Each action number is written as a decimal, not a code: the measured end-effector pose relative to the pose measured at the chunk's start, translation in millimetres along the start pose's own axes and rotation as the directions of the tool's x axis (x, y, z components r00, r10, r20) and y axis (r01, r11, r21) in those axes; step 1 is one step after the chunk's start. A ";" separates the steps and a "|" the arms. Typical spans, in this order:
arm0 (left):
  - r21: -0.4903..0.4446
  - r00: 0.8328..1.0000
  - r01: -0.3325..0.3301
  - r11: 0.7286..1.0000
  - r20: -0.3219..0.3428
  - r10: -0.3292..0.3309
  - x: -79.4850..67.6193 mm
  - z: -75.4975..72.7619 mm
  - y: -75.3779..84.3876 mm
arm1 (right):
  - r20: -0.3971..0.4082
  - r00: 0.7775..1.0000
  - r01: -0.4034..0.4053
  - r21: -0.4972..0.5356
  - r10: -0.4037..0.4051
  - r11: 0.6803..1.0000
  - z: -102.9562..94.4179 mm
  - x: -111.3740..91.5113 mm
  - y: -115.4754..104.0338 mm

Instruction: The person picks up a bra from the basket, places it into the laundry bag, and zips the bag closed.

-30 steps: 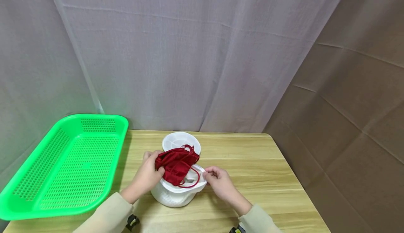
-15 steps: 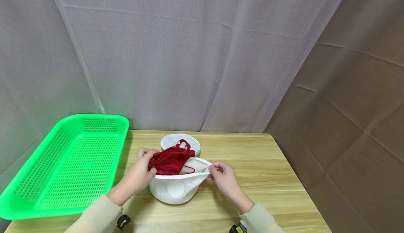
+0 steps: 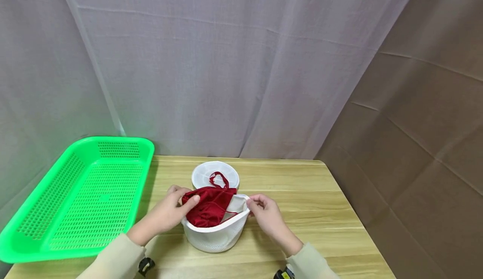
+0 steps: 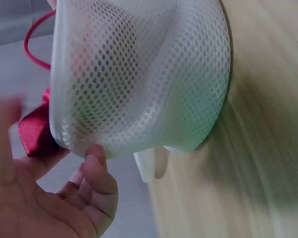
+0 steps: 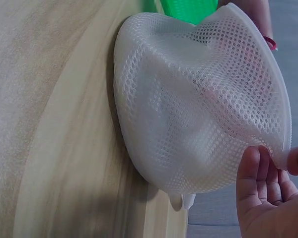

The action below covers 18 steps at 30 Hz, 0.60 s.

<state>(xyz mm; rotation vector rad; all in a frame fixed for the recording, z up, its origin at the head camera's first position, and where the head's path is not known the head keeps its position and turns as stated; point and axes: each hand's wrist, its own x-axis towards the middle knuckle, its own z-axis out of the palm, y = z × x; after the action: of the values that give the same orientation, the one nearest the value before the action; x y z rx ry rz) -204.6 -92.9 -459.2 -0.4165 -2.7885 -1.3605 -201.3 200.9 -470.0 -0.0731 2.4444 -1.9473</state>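
A white mesh laundry bag (image 3: 213, 241) stands on the table with its top unzipped. Its round white flap (image 3: 205, 170) is folded back behind it. Inside the opening lies a red satin garment (image 3: 207, 207) with thin straps, one strap looping onto the flap. At the bag's left rim, my left hand (image 3: 170, 209) has its thumb stretched over the red cloth. The left wrist view shows that thumb apart from the other fingers, which touch the mesh from outside. My right hand (image 3: 266, 214) pinches the rim at its right end. The garment's lower part is hidden in the bag.
A large green plastic basket (image 3: 143, 178) with perforated sides stands on the left of the wooden table (image 3: 302, 199). Grey cloth (image 3: 188, 82) hangs behind the table, and a brown panel (image 3: 415, 123) closes off the right side.
The red garment has sunk lower into the bag's opening. My left thumb has come up over the cloth. The right hand keeps hold of the rim, drawn slightly outward from a second ago.
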 end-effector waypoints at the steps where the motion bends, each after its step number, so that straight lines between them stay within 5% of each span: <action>1: -0.031 1.000 0.023 0.999 0.001 -0.023 1.8 -1.0 -1.5 | 0.000 1.000 0.001 0.001 -0.001 1.000 0.0 -0.1 0.5; 8: -0.191 0.982 0.190 0.963 0.044 -0.185 5.4 0.0 -8.8 | -0.003 1.000 0.016 -0.006 -0.016 1.000 1.1 -1.1 2.2; 15: -0.267 0.974 0.180 0.947 0.180 -0.135 3.1 1.4 -7.6 | 0.009 1.000 0.012 0.004 -0.012 1.000 0.9 -2.0 1.9; 18: -0.225 0.980 0.151 0.962 0.162 -0.116 3.4 2.3 -7.5 | 0.012 1.000 0.015 0.013 -0.015 1.000 1.4 -2.3 1.9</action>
<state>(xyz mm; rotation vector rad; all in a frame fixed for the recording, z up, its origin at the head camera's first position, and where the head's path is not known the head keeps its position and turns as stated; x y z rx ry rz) -209.5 -94.7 -466.0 -0.3509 -2.8244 -1.7735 -199.0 200.1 -472.2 -0.1032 2.4310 -1.9624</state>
